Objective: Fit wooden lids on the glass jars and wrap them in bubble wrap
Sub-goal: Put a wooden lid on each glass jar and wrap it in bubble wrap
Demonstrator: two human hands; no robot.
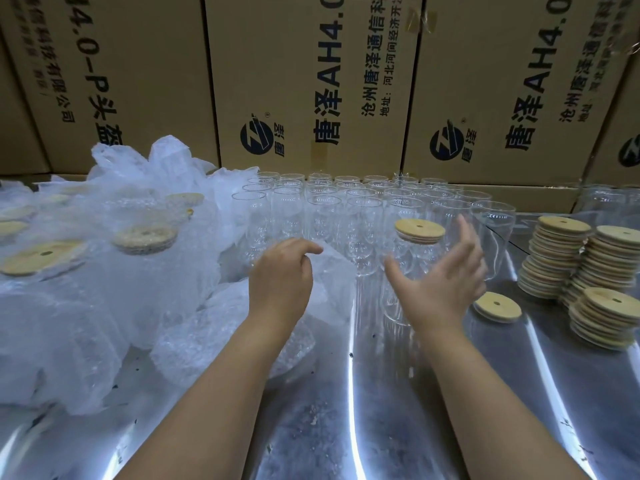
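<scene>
A glass jar (408,271) with a round wooden lid (419,231) on top stands at the front of a block of several open jars (325,216). My right hand (446,275) is open beside it, palm toward the jar, fingers spread and not clearly touching it. My left hand (282,271) pinches the raised corner of a bubble wrap sheet (332,278) just left of that jar. More bubble wrap (221,337) lies under my left forearm.
Wrapped, lidded jars (104,271) crowd the left of the shiny metal table (381,410). Stacks of wooden lids (588,271) stand at the right, one loose lid (497,306) in front of them. Cardboard boxes (311,81) wall off the back.
</scene>
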